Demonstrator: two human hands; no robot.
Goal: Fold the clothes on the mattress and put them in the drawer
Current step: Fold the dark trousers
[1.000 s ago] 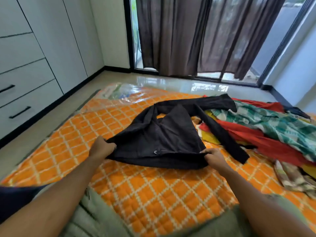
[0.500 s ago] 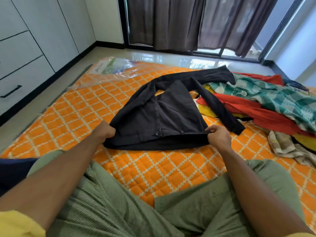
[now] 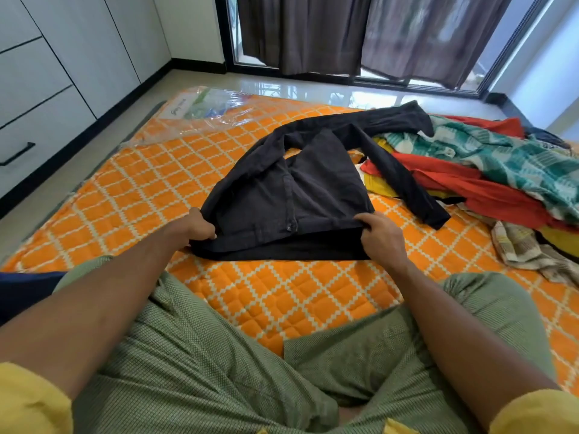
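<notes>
A black long-sleeved shirt (image 3: 300, 189) lies on the orange checked mattress (image 3: 131, 195), its sleeves crossed over the far end. My left hand (image 3: 197, 228) grips the near left corner of its hem, and my right hand (image 3: 380, 234) grips the near right corner. The hem's top layer is lifted a little off the layer beneath. A pile of unfolded clothes (image 3: 488, 170) in red, yellow and green check lies at the right, under one black sleeve. White drawers (image 3: 34, 120) with black handles stand along the left wall, all closed.
I sit on the mattress with my green-clad legs (image 3: 219, 364) in front of me. A clear plastic cover (image 3: 203, 104) lies over the mattress's far left corner. Shiny floor and dark curtains (image 3: 360, 32) before a glass door lie beyond.
The view has tilted down and my legs have come into sight. Both hands keep their hold on the shirt's hem; the shirt lies flatter and closer to me.
</notes>
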